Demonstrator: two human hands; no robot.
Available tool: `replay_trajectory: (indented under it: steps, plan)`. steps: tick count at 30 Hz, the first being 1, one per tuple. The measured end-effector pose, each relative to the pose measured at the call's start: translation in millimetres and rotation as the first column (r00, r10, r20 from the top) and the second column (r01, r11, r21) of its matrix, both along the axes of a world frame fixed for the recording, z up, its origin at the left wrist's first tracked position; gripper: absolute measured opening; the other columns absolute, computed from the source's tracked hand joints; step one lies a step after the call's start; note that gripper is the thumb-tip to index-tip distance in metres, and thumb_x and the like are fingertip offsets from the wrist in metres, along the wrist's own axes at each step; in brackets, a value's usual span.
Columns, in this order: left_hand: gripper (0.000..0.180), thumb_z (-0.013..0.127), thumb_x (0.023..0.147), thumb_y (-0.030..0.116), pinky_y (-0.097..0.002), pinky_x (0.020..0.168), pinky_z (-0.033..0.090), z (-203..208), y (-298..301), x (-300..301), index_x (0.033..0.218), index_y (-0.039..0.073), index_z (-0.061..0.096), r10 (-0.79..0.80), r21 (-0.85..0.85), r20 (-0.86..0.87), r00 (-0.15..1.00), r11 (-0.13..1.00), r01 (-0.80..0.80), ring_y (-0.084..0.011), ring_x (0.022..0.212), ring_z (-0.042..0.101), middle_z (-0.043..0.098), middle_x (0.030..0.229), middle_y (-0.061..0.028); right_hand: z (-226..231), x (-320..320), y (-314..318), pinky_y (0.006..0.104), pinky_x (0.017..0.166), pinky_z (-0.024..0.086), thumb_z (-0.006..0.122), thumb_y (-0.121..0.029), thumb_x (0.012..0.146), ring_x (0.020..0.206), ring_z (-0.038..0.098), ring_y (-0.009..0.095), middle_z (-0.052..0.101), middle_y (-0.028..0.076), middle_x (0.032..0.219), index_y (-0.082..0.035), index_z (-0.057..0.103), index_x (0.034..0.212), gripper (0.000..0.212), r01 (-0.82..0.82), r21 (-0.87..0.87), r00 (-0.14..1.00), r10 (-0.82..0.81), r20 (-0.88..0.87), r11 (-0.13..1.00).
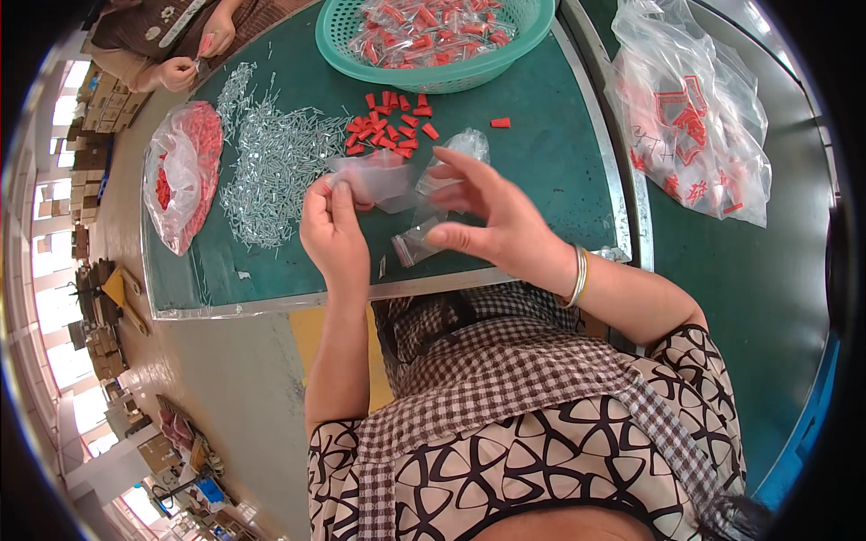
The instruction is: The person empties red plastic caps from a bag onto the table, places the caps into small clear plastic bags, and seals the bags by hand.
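My left hand (335,230) pinches a small clear plastic bag (377,180) between thumb and fingers. The bag is smeared by motion, and a hint of red shows in or behind it. To its right, my right hand (496,212) is raised with thumb and fingers spread, holding nothing that I can see. Beneath the right hand lie flat clear zip bags (417,243) on the green table (541,171). Just beyond my hands is a loose cluster of small red tapered plastic pieces (388,124). One red piece (501,123) lies apart at the right.
Left of my hands spreads a pile of silver screws (275,167). Past it stands an open bag of red pieces (185,176). A green basket (433,79) of filled bags sits at the far edge. Right, a large plastic bag (695,135). Another person's hands (185,72) work at far left.
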State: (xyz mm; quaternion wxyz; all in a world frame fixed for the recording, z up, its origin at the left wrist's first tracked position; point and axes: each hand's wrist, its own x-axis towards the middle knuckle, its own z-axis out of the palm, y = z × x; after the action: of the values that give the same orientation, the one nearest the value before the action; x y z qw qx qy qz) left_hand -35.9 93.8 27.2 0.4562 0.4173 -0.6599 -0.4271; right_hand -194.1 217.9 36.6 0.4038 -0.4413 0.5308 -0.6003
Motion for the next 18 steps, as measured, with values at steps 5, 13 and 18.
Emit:
replay_trajectory:
  steps: [5, 13, 18]
  plan:
    - [0.013, 0.064, 0.087, 0.01, -0.0399, 0.07, 0.048, 5.6, 48.3, -22.1, 0.099, 0.005, 0.065, -0.196, -0.393, 0.326, 0.925, 0.862, 0.321, -0.0282, 0.077, 0.061, 0.063, 0.085, -0.0086, -2.5, 9.7, -12.0, 0.0366, 0.097, 0.049, 0.077, -0.023, 0.084, 0.114, 0.057, 0.023, 0.053, 0.015, 0.129, -0.001, 0.024, 0.149, 0.086, -0.139, -0.057, 0.698, 0.139, 0.703, 0.989]
    - [0.027, 0.072, 0.08, 0.012, -0.0432, 0.09, 0.043, -7.9, 65.0, -38.3, 0.106, 0.007, 0.066, -0.003, -0.769, 0.372, 0.928, 0.559, 0.31, -0.0306, 0.109, 0.055, 0.06, 0.115, -0.0097, -12.5, -0.8, -11.0, 0.0358, 0.092, 0.051, 0.059, -0.022, 0.097, 0.103, 0.06, 0.019, 0.061, 0.01, 0.11, -0.005, 0.052, 0.12, 0.03, -0.105, 0.012, 0.397, 0.031, 0.917, 0.994]
    - [0.036, 0.071, 0.083, 0.014, -0.0446, 0.093, 0.044, -14.6, 57.6, -29.2, 0.117, 0.004, 0.062, -0.05, -0.654, 0.264, 0.963, 0.725, 0.216, -0.0328, 0.11, 0.055, 0.055, 0.124, -0.0159, -11.8, -6.3, -16.1, 0.0293, 0.069, 0.049, 0.058, -0.025, 0.098, 0.074, 0.054, 0.011, 0.059, 0.001, 0.089, -0.008, 0.054, 0.112, 0.022, -0.105, 0.058, 0.353, -0.018, 0.935, 0.993]
